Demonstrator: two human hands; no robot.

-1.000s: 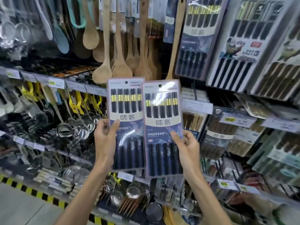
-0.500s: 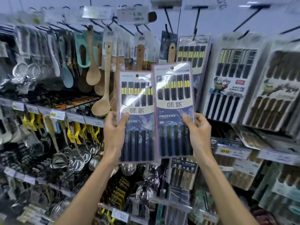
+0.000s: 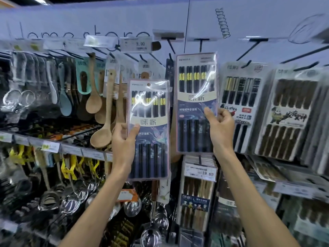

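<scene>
Shop racking fills the view, with a pale back wall [image 3: 249, 24] carrying rows of black hooks hung with kitchen goods. Two matching packs of dark chopsticks are held up near the camera, in front of this display. The left hand [image 3: 122, 139] pinches the left chopstick pack [image 3: 148, 129] by its left edge, thumb on the front and fingers behind. The right hand [image 3: 220, 129] pinches the right chopstick pack [image 3: 195, 104] the same way at its right edge. That pack is held higher, with its top just below a bare hook [image 3: 171, 46] on the far wall.

The job looks like hanging the packs on the hooks, and the right one seems closest to going on. The main risk is missing the hook tip. The pack's own top edge hides its hang hole, so the card could bump the hook and bend.

Each pack is held by one edge only and its plastic front is glossy, so it could twist or slip out of the pinch. The right pack sits just beside another chopstick set [image 3: 240, 104] on its right, and a sideways swing could knock that set. The left pack hangs close to the wooden spoons [image 3: 93, 102] and could catch them.
</scene>
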